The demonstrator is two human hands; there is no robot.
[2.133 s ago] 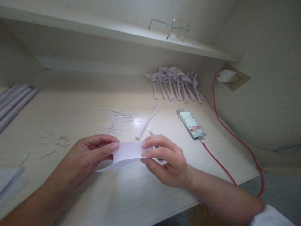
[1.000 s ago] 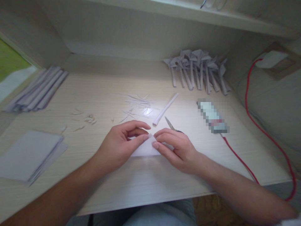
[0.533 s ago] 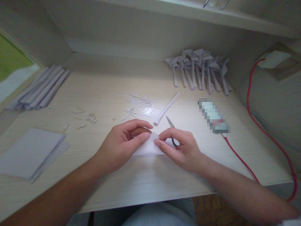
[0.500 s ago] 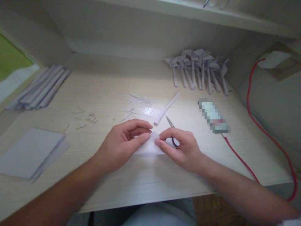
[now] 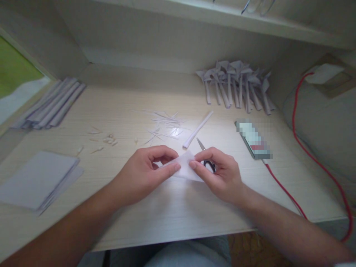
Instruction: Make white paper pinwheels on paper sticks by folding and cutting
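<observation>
A small piece of white paper is held up between my two hands just over the desk. My left hand pinches its left side between thumb and fingers. On the other side, my right hand grips the paper's right edge with thumb and forefinger. Scissors lie right behind my right hand, which partly covers their dark handles. A rolled paper stick rests slantwise beyond the hands. Thin paper strips are scattered to the left of the stick.
Paper pinwheels on rolled sticks lie at the back right. A phone with a red cable is on the right. Cotton swab tips, square paper sheets and more paper rolls lie on the left.
The paper between my hands has been turned and tilted, so more of its face shows. My right hand has shifted slightly right, uncovering more of the scissors' handle.
</observation>
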